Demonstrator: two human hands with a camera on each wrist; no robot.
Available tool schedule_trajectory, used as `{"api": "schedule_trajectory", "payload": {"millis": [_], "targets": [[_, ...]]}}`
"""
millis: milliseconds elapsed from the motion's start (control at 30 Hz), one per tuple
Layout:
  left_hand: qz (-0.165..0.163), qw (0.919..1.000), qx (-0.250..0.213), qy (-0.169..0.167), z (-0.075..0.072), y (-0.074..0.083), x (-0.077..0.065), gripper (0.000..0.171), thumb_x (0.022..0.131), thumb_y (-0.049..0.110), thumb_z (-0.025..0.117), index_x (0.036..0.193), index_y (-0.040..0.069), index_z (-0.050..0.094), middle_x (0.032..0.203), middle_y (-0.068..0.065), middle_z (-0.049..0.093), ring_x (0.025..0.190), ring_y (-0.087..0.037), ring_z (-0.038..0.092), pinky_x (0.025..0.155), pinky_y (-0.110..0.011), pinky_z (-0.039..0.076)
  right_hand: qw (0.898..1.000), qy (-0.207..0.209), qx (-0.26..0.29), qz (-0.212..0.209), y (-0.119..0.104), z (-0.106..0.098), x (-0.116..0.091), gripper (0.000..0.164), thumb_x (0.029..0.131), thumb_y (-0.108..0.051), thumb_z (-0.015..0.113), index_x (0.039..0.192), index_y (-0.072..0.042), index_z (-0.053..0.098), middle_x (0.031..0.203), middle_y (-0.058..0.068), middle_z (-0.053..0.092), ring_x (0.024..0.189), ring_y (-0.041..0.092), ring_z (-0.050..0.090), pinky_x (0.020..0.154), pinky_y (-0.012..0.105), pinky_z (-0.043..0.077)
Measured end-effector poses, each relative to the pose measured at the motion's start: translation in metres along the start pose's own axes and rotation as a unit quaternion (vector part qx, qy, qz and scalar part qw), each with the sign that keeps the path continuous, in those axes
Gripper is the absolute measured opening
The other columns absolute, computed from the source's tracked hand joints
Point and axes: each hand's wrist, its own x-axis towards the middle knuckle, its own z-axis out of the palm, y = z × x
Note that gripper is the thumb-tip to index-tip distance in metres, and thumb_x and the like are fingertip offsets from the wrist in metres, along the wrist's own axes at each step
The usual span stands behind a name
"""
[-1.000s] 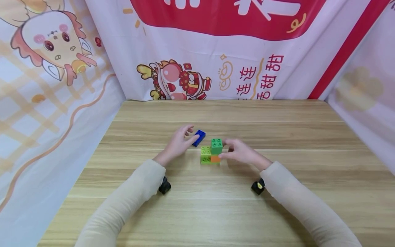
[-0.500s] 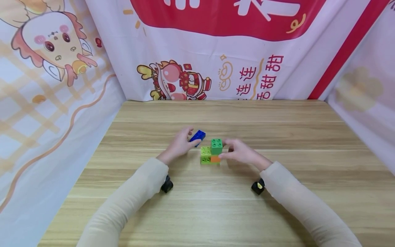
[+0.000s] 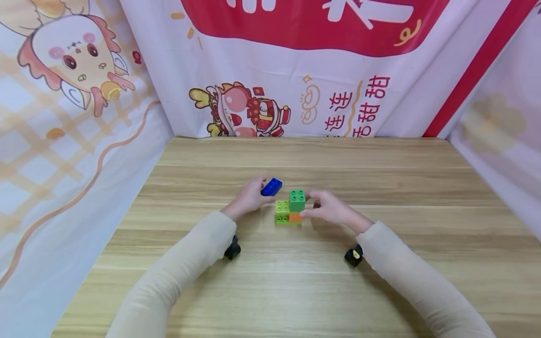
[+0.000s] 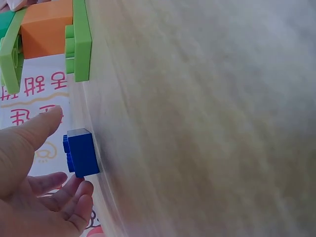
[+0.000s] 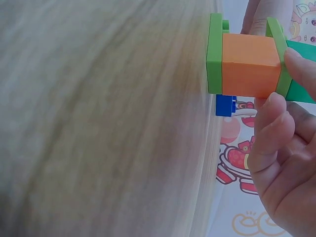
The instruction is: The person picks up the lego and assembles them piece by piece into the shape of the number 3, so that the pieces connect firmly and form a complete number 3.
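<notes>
A blue toy brick [image 3: 272, 187] lies studs up on the table, between the thumb and fingers of my left hand [image 3: 249, 195]. In the left wrist view, fingertips are at one end of the blue brick [image 4: 83, 153], while the thumb stays apart from it. My right hand [image 3: 329, 206] holds a small brick stack from its right side. The stack has a green brick [image 3: 297, 201] on top, a lime plate [image 3: 282, 206] under it, an orange brick [image 5: 251, 64] below that and another lime plate [image 5: 215, 54] at the bottom.
The wooden table [image 3: 291, 281] extends around both hands. A printed cloth [image 3: 270, 65] hangs at its back edge, with more cloth along the left and right sides. Black wrist cameras [image 3: 353, 256] sit under both sleeves.
My left hand has shifted right and slightly nearer, its thumb moving from over the blue brick to beside its near end. The right hand and the stack stay put.
</notes>
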Motion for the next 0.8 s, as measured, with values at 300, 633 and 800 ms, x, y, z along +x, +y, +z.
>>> {"api": "schedule_trajectory", "payload": {"millis": [300,633,800], "targets": [[-0.028,0.9996,-0.004,-0.009,0.0012,0.001,0.0041,0.066,0.08,0.023,0.073,0.132,-0.003,0.042,0.122,-0.018,0.052,0.107,-0.027,0.05,0.091,-0.039,0.04,1.0,-0.002,0.004,-0.003,0.0014,-0.0004,0.0002,0.04,0.084,-0.024,0.069,0.118,-0.006,0.058,0.097,0.005,0.061,0.057,0.016,0.043,0.048,0.026,0.038],[-0.041,0.999,-0.002,-0.014,0.0028,-0.002,0.0068,0.063,0.079,0.023,0.074,0.129,-0.003,0.045,0.118,-0.017,0.055,0.102,-0.026,0.052,0.089,-0.038,0.041,1.0,-0.002,-0.002,-0.001,0.0014,-0.0002,0.0003,0.039,0.084,-0.023,0.069,0.117,-0.006,0.059,0.099,0.003,0.061,0.057,0.016,0.045,0.049,0.027,0.04],[-0.043,0.999,-0.009,-0.013,0.0026,-0.0028,0.0061,0.06,0.081,0.019,0.072,0.129,-0.003,0.045,0.118,-0.018,0.055,0.101,-0.027,0.054,0.087,-0.037,0.043,1.0,-0.002,-0.004,0.0,0.0015,-0.0002,0.0005,0.039,0.084,-0.023,0.069,0.118,-0.006,0.059,0.098,0.003,0.061,0.057,0.016,0.045,0.049,0.028,0.04]]}}
